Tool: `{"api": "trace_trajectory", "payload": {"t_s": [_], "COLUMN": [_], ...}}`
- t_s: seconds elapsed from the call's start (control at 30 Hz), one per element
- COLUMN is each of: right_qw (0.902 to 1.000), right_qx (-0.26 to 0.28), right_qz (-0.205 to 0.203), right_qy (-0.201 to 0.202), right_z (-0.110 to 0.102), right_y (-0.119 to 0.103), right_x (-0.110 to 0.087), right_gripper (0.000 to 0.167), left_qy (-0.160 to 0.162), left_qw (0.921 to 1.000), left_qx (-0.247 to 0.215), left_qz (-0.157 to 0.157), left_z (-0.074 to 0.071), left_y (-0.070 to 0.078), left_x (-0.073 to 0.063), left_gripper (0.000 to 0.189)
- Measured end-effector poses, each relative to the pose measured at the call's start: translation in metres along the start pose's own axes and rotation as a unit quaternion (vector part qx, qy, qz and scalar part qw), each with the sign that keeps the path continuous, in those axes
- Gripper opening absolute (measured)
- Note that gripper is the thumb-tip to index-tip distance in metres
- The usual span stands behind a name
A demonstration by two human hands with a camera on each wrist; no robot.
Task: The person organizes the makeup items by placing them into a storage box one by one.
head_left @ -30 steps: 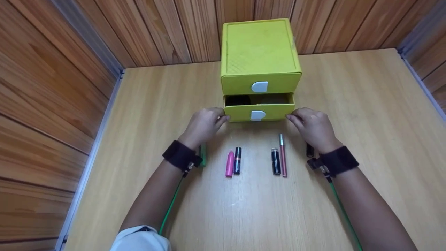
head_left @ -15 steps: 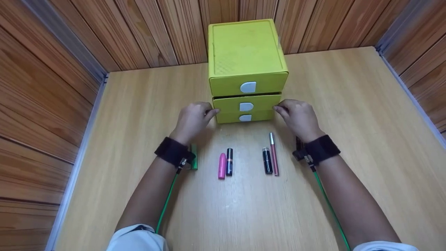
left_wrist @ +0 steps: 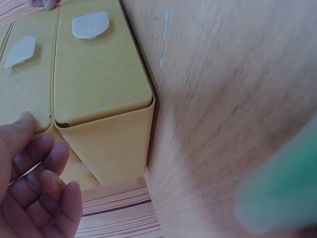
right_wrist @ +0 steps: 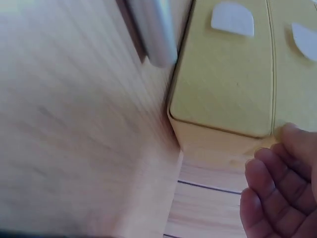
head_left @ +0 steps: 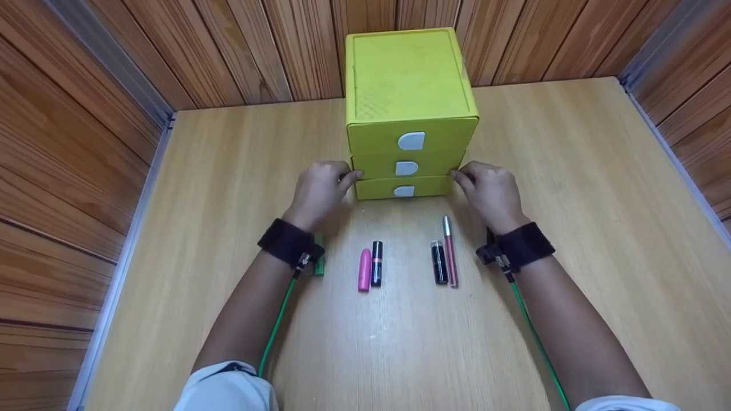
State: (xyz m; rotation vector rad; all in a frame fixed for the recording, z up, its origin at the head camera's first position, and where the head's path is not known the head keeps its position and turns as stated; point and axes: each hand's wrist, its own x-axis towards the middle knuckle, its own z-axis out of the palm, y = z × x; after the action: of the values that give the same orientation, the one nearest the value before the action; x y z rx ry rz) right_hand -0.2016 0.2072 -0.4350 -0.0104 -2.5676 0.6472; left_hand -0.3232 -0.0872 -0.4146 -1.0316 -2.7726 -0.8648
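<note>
A yellow drawer unit [head_left: 411, 74] with white tabs stands at the back of the table. Its three drawers are flush, one above another. My left hand [head_left: 321, 191] holds the left front corner of the middle drawer [head_left: 378, 166], thumb on the front face and fingers curled beside it. At the opposite corner, my right hand [head_left: 492, 191] pinches the same drawer in a mirrored way. In the left wrist view the thumb [left_wrist: 22, 129] lies on the drawer face near the seam. The right thumb [right_wrist: 294, 136] touches the face by the seam too.
On the table in front lie a pink lipstick-like tube [head_left: 364, 270], a black tube [head_left: 377, 264], another black tube [head_left: 438, 262] and a slim lip gloss tube [head_left: 450, 254]. A green object [head_left: 320, 260] is partly hidden by the left wrist. Wood-panelled walls [head_left: 240, 51] enclose the table.
The middle drawer, pulled out a second ago with dark contents visible, has slid back into the unit. Both hands moved with it, and the bottom drawer front came into sight.
</note>
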Motion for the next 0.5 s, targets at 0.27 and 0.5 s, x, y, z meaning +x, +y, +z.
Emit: {"api": "trace_trajectory", "payload": {"t_s": [0.27,0.5], "right_qw": [0.9854,0.9771], "right_qx": [-0.007,0.007], "right_qz": [-0.124,-0.133], "right_qy": [-0.116,-0.166], "right_z": [0.023,0.028], "right_y": [-0.024,-0.033], "right_x": [0.002,0.009], "right_gripper": [0.018,0.025], "left_qy": [0.007,0.002], "left_qw": [0.9999,1.0000], "left_qx": [0.015,0.002], "left_qz": [0.000,-0.007], "left_z": [-0.005,0.003], "left_y": [-0.002,0.003], "left_x": [-0.001,0.003], "left_gripper": [0.033,0.030]}}
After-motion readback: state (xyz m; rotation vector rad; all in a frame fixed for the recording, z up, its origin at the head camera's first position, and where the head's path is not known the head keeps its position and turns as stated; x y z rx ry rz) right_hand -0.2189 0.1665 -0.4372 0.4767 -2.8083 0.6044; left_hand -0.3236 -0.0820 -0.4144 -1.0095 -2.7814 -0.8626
